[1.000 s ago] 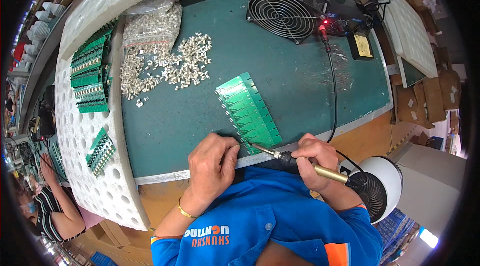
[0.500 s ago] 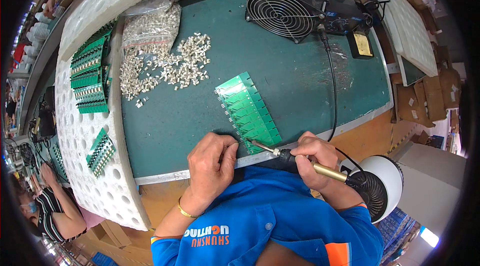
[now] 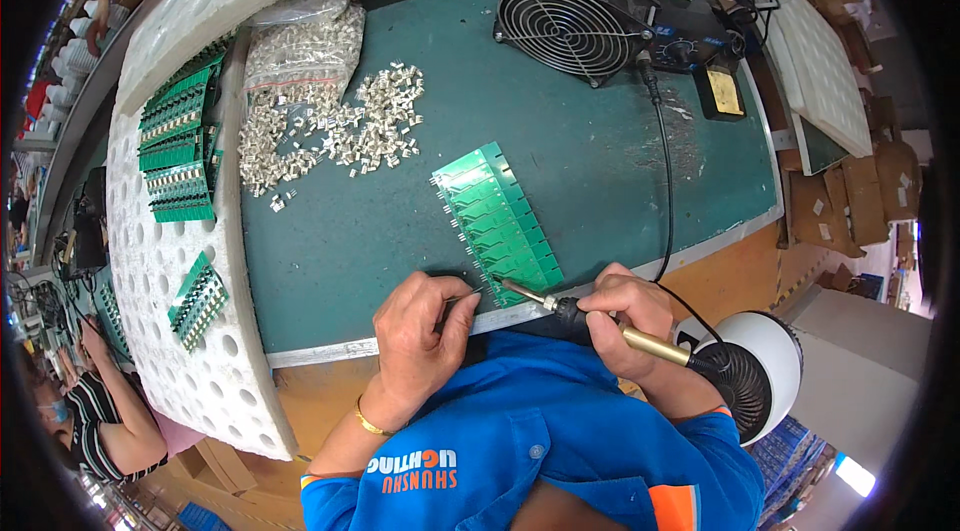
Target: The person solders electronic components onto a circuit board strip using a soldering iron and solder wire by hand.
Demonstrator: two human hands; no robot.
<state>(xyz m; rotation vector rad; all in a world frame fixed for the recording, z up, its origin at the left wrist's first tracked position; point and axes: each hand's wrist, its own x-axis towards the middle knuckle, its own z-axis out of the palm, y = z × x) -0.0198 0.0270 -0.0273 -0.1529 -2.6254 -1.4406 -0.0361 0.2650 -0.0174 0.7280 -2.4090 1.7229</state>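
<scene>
— What do the fingers hold?
— Right hand point(image 3: 625, 316) closed round the iron point(image 3: 585, 316), tip at the board's point(image 3: 495, 226) six-o'clock end. Left hand point(image 3: 420, 331) pinches thin wire point(image 3: 468, 297) there.
— Beyond?
— Clips point(image 3: 335, 131) at eleven o'clock on the table point(image 3: 600, 161).

blue shirt point(image 3: 560, 441), orange trim, gold bracelet point(image 3: 368, 423)

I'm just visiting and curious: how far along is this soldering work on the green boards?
Done, apparently: green boards stacked on the white foam tray. In hand: the right hand holds a soldering iron to the near end of a green board strip, the left hand beside it. Left: loose metal parts heaped on the mat.
</scene>
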